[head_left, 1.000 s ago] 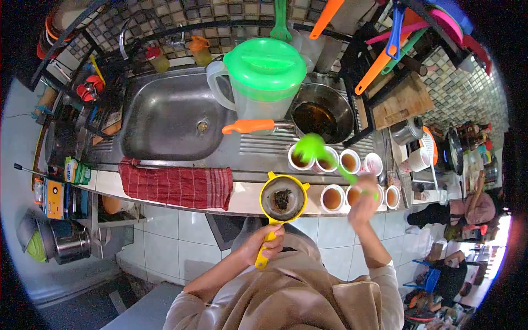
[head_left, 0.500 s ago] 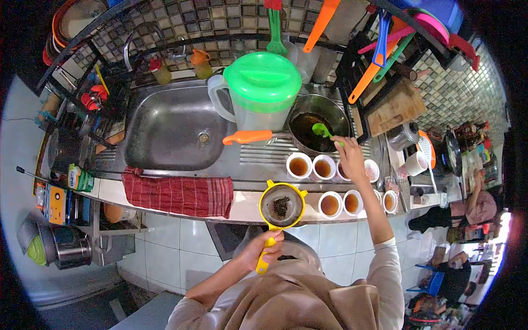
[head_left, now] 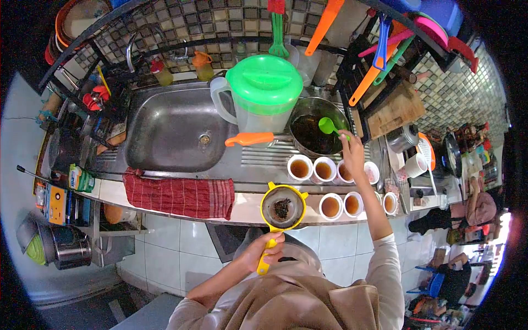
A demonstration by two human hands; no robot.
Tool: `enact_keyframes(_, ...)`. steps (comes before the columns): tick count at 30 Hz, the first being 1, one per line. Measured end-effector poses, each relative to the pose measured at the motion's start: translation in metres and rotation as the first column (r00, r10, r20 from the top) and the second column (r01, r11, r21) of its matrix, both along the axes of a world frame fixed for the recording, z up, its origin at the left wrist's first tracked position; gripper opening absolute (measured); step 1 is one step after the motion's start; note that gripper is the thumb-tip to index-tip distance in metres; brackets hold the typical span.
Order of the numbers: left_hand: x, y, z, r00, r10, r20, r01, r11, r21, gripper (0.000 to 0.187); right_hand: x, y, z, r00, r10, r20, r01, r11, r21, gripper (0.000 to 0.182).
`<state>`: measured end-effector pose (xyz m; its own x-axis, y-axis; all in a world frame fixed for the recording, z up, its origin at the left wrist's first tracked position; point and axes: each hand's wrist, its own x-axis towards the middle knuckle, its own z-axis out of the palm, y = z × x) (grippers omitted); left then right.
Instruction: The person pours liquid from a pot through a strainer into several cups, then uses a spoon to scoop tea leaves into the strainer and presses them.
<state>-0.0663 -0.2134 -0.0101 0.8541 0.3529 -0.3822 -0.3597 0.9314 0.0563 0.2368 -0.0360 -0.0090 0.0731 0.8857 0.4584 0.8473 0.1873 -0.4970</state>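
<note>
Mosaic tiles (head_left: pixel 214 21) line the wall at twelve o'clock, behind one steel sink basin (head_left: pixel 173 135) toward ten and one green-lidded pitcher (head_left: pixel 264 82) near twelve. Eight white cups (head_left: pixel 331 218) stand in two rows of four between three and four o'clock; amber liquid shows in at least six. At two o'clock, the right hand's (head_left: pixel 352 149) fingers pinch one green ladle (head_left: pixel 326 125) at the orange-handled saucepan (head_left: pixel 337 113); whether its bowl touches the dark liquid, I cannot tell. Toward five, the left hand's (head_left: pixel 268 250) fingers curl round one yellow strainer (head_left: pixel 283 207) holding dark leaves. Lettering on the green-and-white packet (head_left: pixel 81 179) at nine is too small to read.
</note>
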Motion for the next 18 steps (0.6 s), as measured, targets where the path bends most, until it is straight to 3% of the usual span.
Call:
enact_keyframes(2, 0.0, -0.001, 0.0, 1.0, 0.0, 0.004, 0.0, 1.0, 0.006, 0.025, 0.0, 0.002, 0.0, 0.998, -0.042, -0.051, 0.04, 0.999, -0.037, 0.026)
enact_keyframes(4, 0.0, -0.002, -0.002, 1.0, 0.016, 0.008, -0.016, 1.0, 0.013, 0.025, -0.003, 0.004, 0.004, 0.96, -0.115, -0.257, 0.085, 0.988, -0.126, 0.03)
enact_keyframes(10, 0.0, -0.003, 0.001, 1.0, 0.028, -0.006, -0.028, 0.999, 0.018, 0.025, 0.008, 0.016, -0.008, 0.926, -0.135, -0.351, 0.076, 0.981, -0.179, 0.033)
enact_keyframes(18, 0.001, -0.003, -0.004, 1.0, 0.007, 0.023, -0.007, 1.0, -0.02, 0.025, 0.013, 0.021, -0.02, 0.961, -0.11, -0.254, 0.084, 0.99, -0.11, 0.035)
